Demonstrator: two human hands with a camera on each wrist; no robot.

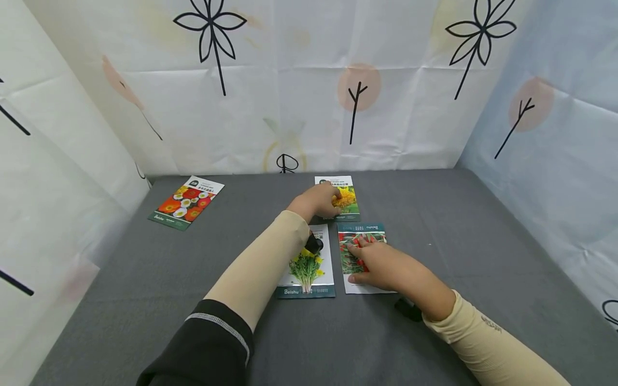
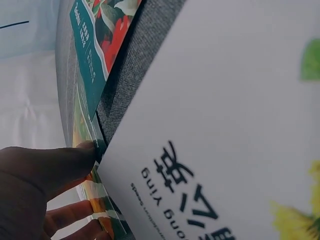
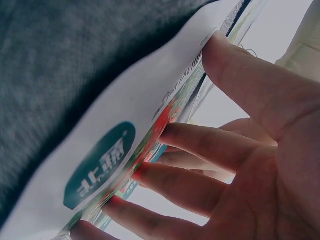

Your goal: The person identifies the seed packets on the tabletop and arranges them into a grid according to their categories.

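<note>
Grey bench. Yellow packet by the far edge, near its middle; left hand over its left side, thumb and fingers spread, no pinch seen. Red packet farther in from that edge, right hand spread, fingertips touching; white end bows. Both probably light, bendy, a bit slick, easily creased. Slide with flat fingertips; for lifting, take opposite side edges. Greens packet left of red; flower packet near far-left corner.
</note>
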